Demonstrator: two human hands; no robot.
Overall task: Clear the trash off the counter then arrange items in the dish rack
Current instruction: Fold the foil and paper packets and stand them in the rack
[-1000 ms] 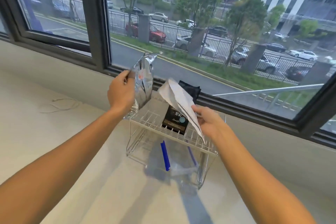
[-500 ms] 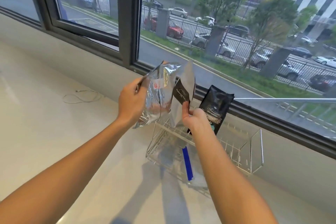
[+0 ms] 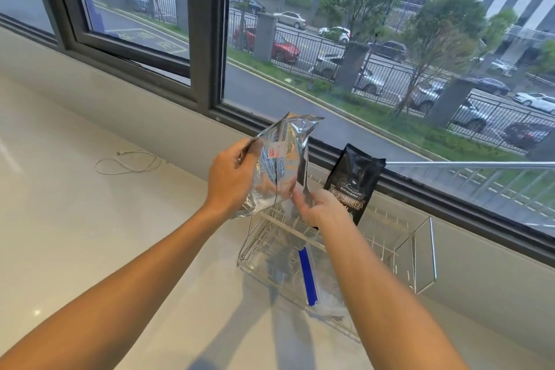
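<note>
My left hand [image 3: 231, 180] holds up a crumpled silver foil bag [image 3: 277, 159] with red writing, above the left end of a wire dish rack [image 3: 416, 249]. Pressed against the bag's right side is a flat dark wrapper [image 3: 301, 173], pinched at its lower end by my right hand [image 3: 326, 209]. Most of that wrapper is hidden by the foil bag. A black coffee bag [image 3: 354, 182] stands upright in the rack, just right of my right hand. Under the rack lies a clear plastic bag with a blue strip [image 3: 307, 276].
The pale counter [image 3: 90, 234] runs along a window sill with a dark frame [image 3: 207, 39]. A thin white cable [image 3: 129, 162] lies coiled on the counter to the left, near the wall.
My right hand lifted the flat wrapper off the rack and brought it left against the silver bag. The black coffee bag now stands uncovered in the rack.
</note>
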